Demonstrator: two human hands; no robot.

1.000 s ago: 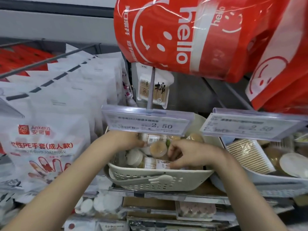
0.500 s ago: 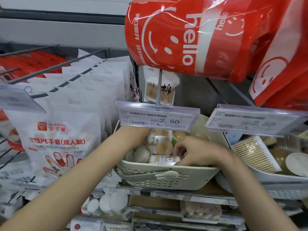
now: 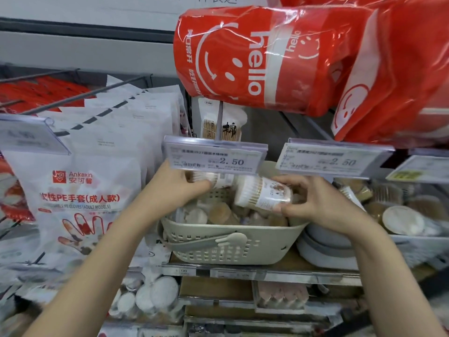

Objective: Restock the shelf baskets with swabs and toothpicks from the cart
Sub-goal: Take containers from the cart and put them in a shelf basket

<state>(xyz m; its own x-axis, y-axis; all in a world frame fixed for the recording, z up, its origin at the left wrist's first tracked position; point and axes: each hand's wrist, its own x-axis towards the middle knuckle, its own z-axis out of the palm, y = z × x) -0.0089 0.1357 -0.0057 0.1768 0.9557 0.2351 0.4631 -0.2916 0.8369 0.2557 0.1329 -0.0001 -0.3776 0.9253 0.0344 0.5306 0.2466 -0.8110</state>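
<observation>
Two swab tubs are in hand above the beige basket (image 3: 230, 246). One swab tub (image 3: 263, 193), lying on its side, is pinched by the right hand (image 3: 315, 203) at the basket's one o'clock. At eleven o'clock, the left hand (image 3: 177, 188) curls round a second swab tub (image 3: 209, 177) under the price tag (image 3: 215, 158). Red hello bags (image 3: 255, 59) hang at twelve; white glove packs (image 3: 80, 198) hang at nine.

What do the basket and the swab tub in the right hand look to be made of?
Basket: seemingly moulded plastic, matte beige, with perforated walls and a handle. Swab tub, held by the right hand: apparently clear glossy plastic, since the cotton swabs show through beneath its label.
</observation>
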